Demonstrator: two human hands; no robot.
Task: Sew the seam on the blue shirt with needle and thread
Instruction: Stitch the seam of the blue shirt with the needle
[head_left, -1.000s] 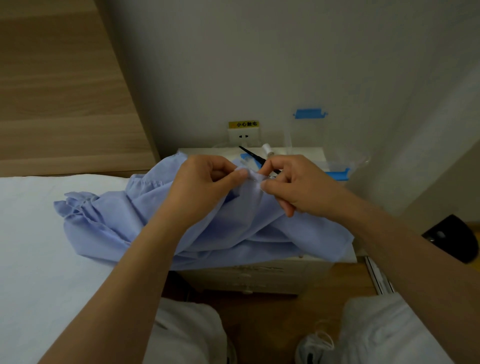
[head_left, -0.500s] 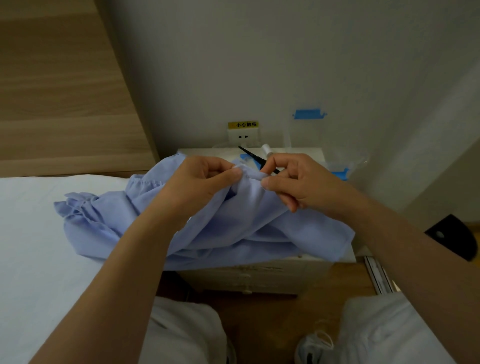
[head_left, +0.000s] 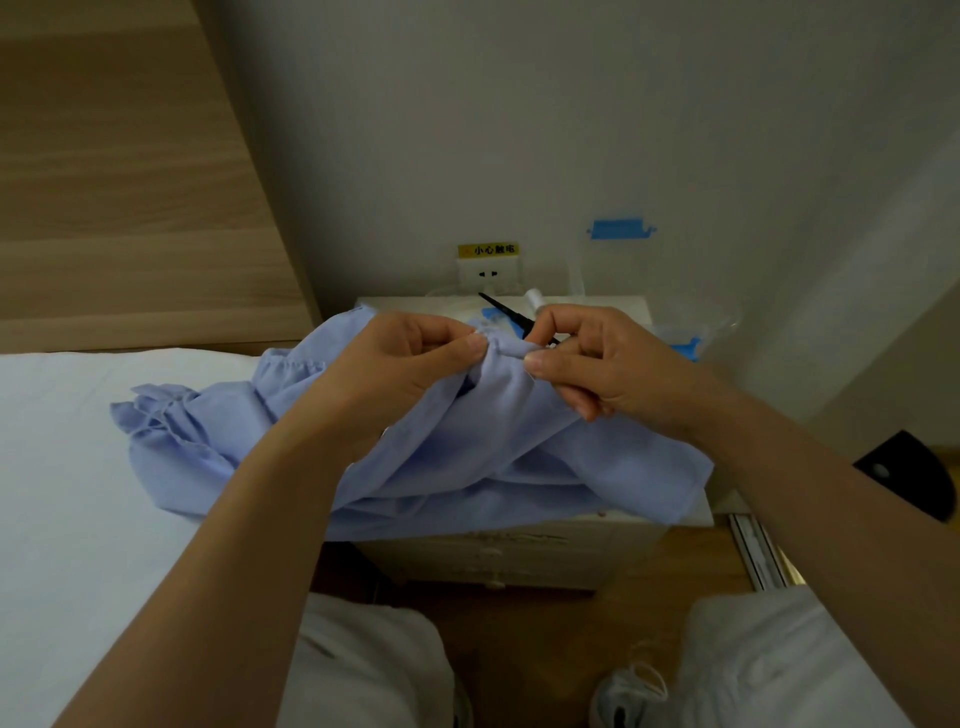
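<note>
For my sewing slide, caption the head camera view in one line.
Left hand and right hand pinch a raised fold of the blue shirt draped across a white nightstand.

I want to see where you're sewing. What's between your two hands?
In the head view, only a short bunched fold of the blue shirt, pinched by the left hand and the right hand.

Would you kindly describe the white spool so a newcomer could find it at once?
Start at the white nightstand against the wall, under the socket. At its back edge, just above the right hand, stands the spool. It is the only white cylinder, right of the black pointed tool.
</note>
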